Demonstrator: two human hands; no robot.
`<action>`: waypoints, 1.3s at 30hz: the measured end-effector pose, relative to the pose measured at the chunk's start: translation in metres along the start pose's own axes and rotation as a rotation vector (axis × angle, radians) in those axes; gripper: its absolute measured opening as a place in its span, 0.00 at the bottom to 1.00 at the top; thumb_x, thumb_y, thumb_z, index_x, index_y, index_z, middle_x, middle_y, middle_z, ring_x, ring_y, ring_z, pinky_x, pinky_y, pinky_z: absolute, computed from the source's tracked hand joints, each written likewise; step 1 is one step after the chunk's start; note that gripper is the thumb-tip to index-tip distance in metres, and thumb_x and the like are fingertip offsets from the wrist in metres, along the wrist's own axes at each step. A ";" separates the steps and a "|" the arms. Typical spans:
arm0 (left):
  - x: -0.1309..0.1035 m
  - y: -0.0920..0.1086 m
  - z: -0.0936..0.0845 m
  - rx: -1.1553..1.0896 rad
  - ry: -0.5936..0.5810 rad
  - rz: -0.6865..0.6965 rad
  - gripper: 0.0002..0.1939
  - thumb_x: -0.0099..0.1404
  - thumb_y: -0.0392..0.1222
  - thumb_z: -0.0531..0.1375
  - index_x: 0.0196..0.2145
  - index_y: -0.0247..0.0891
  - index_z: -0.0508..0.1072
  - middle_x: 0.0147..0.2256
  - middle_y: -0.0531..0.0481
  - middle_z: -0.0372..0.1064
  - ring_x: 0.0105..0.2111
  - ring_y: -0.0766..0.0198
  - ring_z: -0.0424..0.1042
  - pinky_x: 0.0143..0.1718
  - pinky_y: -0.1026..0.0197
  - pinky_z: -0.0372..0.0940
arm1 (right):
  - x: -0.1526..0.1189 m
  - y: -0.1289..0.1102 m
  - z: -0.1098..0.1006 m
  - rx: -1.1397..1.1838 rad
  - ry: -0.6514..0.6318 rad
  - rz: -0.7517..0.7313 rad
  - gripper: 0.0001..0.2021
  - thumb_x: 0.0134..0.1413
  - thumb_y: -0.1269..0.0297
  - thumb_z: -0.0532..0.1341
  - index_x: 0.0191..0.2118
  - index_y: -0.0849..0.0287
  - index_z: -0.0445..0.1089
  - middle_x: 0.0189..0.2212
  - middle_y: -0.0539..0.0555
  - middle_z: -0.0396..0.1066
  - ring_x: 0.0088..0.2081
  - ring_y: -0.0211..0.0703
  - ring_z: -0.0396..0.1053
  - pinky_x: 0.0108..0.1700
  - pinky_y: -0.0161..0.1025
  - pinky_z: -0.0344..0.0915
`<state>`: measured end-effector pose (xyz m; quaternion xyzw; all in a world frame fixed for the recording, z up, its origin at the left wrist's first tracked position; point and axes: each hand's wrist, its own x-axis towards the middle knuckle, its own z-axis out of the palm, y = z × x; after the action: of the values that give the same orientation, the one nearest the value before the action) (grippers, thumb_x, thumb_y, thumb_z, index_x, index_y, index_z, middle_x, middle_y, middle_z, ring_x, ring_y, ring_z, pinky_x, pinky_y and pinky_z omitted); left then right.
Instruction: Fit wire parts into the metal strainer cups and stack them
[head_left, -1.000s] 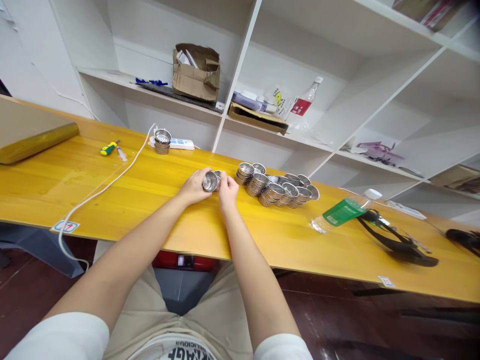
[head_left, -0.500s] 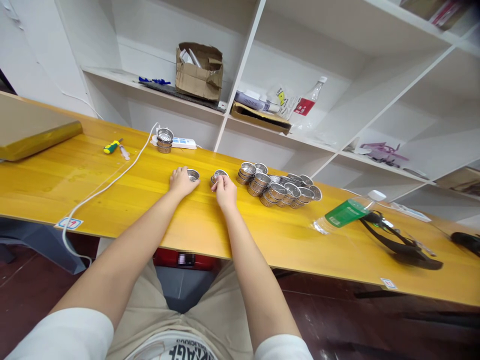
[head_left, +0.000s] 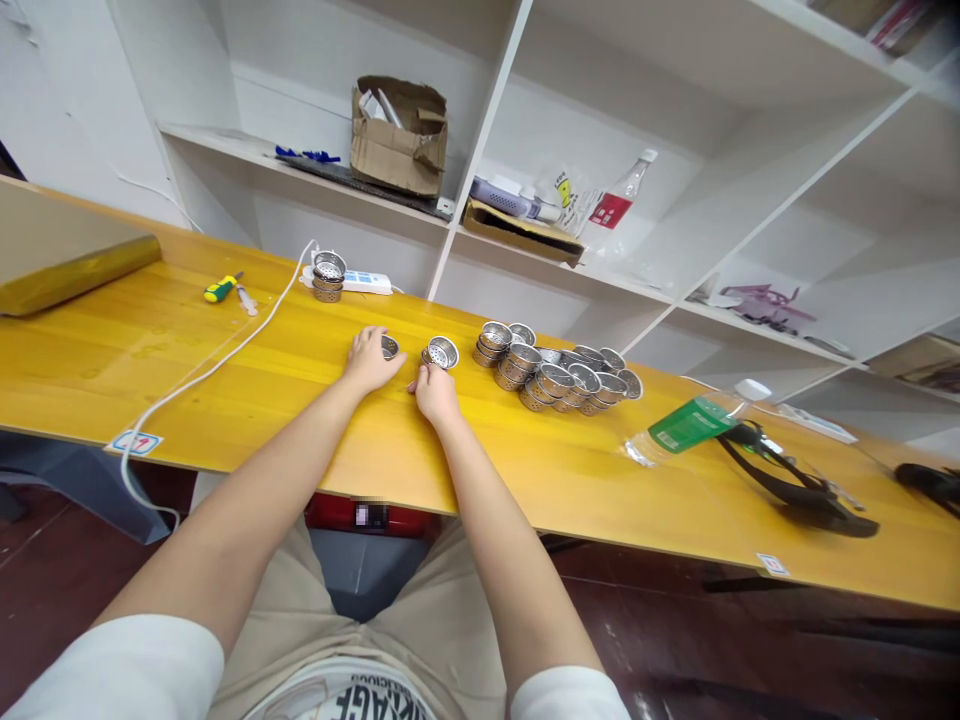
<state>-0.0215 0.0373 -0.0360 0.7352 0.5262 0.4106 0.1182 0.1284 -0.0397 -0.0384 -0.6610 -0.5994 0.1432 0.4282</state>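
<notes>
My left hand (head_left: 369, 360) is curled round a small perforated metal strainer basket (head_left: 389, 347), hiding its left side. To the right, two strainer baskets (head_left: 441, 352) appear to be nested, the upper one shifted right and slightly tilted. At their front edge my right hand (head_left: 435, 392) is closed, its fingers bent against the metal and partly hidden. Several more strainer baskets (head_left: 555, 380) stand in stacks to the right of this hand. Another stack of baskets (head_left: 328, 278) stands at the back left, by the power strip.
A white cable (head_left: 225, 360) crosses the wooden table (head_left: 360, 450) at the left, near a screwdriver (head_left: 220, 288). On the right lie a green-labelled bottle (head_left: 686, 425) and a black visor-like object (head_left: 802, 490). White shelves (head_left: 480, 130) rise behind.
My right hand has shifted from the right side of the nested baskets to their front, and the upper basket sits further right. My left hand has moved slightly right.
</notes>
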 end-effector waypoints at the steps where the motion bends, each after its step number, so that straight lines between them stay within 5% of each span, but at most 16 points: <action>1: 0.000 0.000 0.000 -0.003 -0.006 0.008 0.29 0.61 0.53 0.66 0.57 0.41 0.67 0.59 0.37 0.65 0.62 0.40 0.65 0.65 0.40 0.61 | 0.000 -0.001 -0.001 0.011 -0.018 0.015 0.14 0.70 0.66 0.55 0.29 0.53 0.68 0.23 0.54 0.76 0.31 0.48 0.75 0.41 0.42 0.68; 6: -0.002 -0.001 0.001 0.007 -0.021 0.023 0.30 0.58 0.55 0.68 0.54 0.42 0.68 0.59 0.37 0.66 0.62 0.40 0.65 0.65 0.40 0.61 | -0.001 -0.005 -0.005 0.015 -0.017 -0.017 0.13 0.66 0.69 0.56 0.29 0.54 0.71 0.25 0.54 0.77 0.31 0.47 0.75 0.39 0.40 0.67; 11: -0.002 -0.004 0.000 0.021 -0.064 0.055 0.35 0.51 0.53 0.73 0.54 0.42 0.68 0.61 0.37 0.63 0.62 0.39 0.65 0.66 0.40 0.61 | 0.000 -0.007 -0.015 -0.016 0.237 -0.050 0.09 0.63 0.63 0.57 0.34 0.54 0.74 0.25 0.53 0.74 0.30 0.49 0.70 0.38 0.41 0.66; 16: -0.001 -0.007 -0.002 0.003 -0.118 0.049 0.34 0.54 0.45 0.71 0.56 0.40 0.67 0.60 0.37 0.63 0.60 0.41 0.68 0.66 0.43 0.63 | 0.002 -0.002 -0.024 -0.143 0.451 -0.065 0.12 0.58 0.64 0.61 0.46 0.59 0.75 0.46 0.64 0.73 0.49 0.56 0.70 0.54 0.50 0.67; 20: -0.001 -0.003 -0.004 -0.016 -0.088 0.073 0.34 0.55 0.46 0.71 0.57 0.41 0.67 0.60 0.36 0.65 0.61 0.41 0.68 0.66 0.41 0.62 | 0.006 0.013 -0.019 -0.172 0.364 -0.050 0.16 0.55 0.59 0.68 0.48 0.59 0.77 0.59 0.70 0.64 0.61 0.64 0.62 0.63 0.58 0.60; 24: 0.000 0.008 -0.012 -0.066 0.076 0.152 0.27 0.63 0.47 0.65 0.58 0.40 0.66 0.61 0.37 0.65 0.65 0.44 0.64 0.70 0.43 0.58 | 0.015 0.022 -0.014 -0.084 0.262 0.011 0.12 0.58 0.58 0.67 0.43 0.59 0.80 0.54 0.67 0.70 0.57 0.58 0.68 0.64 0.55 0.61; 28: -0.001 0.017 -0.021 -0.089 0.197 0.195 0.23 0.66 0.42 0.62 0.57 0.39 0.66 0.60 0.37 0.67 0.64 0.47 0.65 0.69 0.43 0.58 | 0.020 0.021 -0.016 0.014 0.330 -0.010 0.11 0.57 0.58 0.68 0.42 0.58 0.82 0.51 0.64 0.74 0.55 0.55 0.70 0.63 0.53 0.63; 35: -0.014 0.032 -0.023 -0.107 0.015 0.514 0.37 0.61 0.41 0.65 0.66 0.38 0.60 0.65 0.36 0.63 0.67 0.46 0.62 0.70 0.44 0.58 | 0.010 0.000 -0.021 0.077 0.319 -0.230 0.13 0.62 0.55 0.65 0.45 0.55 0.81 0.55 0.61 0.73 0.56 0.51 0.72 0.60 0.48 0.67; 39: -0.015 0.035 -0.018 -0.124 0.000 0.433 0.41 0.62 0.45 0.65 0.69 0.38 0.55 0.65 0.36 0.63 0.66 0.46 0.64 0.69 0.44 0.60 | 0.001 -0.012 -0.014 0.104 0.228 -0.307 0.12 0.64 0.55 0.64 0.45 0.54 0.80 0.53 0.59 0.75 0.51 0.48 0.74 0.55 0.43 0.70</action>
<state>-0.0130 0.0046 -0.0106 0.8224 0.3297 0.4579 0.0722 0.1305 -0.0455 -0.0203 -0.5506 -0.6326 0.0312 0.5438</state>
